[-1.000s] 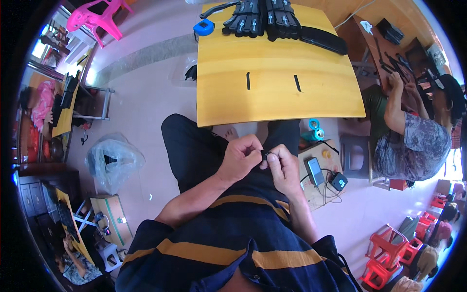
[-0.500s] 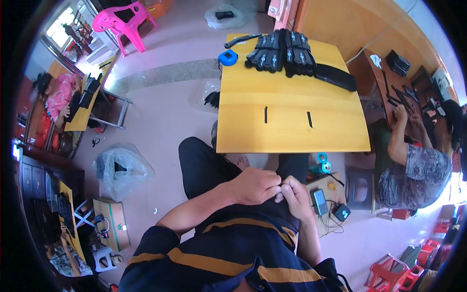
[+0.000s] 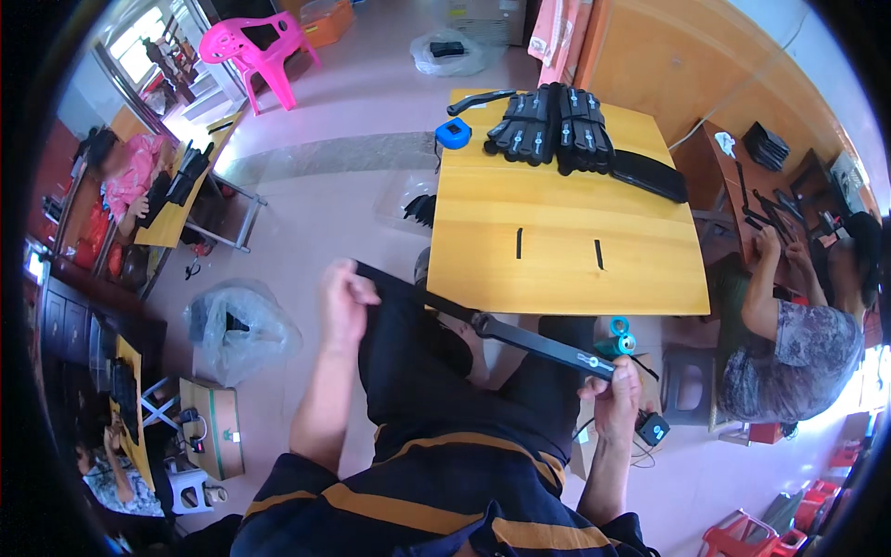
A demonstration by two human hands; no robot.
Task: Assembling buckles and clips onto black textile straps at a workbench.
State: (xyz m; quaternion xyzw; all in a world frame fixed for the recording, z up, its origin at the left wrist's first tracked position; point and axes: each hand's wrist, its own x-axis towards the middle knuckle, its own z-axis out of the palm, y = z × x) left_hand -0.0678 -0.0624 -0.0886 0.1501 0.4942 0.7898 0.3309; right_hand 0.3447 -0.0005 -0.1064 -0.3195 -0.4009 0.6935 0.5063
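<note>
A long black strap (image 3: 548, 347) with a small loop or buckle near its middle stretches taut above my lap, slanting down to the right. Its left end is pinched in my left hand (image 3: 343, 302). The other end, which bears a small light print, is gripped by my right hand (image 3: 616, 397) between thumb and fingers. Beyond the strap stands a yellow table (image 3: 557, 288). Bundles of similar black straps (image 3: 543, 130) lie at its far side, with a flat black piece (image 3: 650, 174) to their right. Two short black strips (image 3: 519, 243) mark the near half.
A blue tape measure (image 3: 453, 133) sits at the table's far left corner. Teal cylinders (image 3: 616, 340) and a black box (image 3: 652, 428) are on my right. A co-worker (image 3: 789, 353) works at the right-hand table. Clear plastic bags (image 3: 241, 330) lie on the floor.
My hands were close together over my lap. Now they are spread wide, the left moved left and up, the right moved right, with the black strap drawn out between them.
</note>
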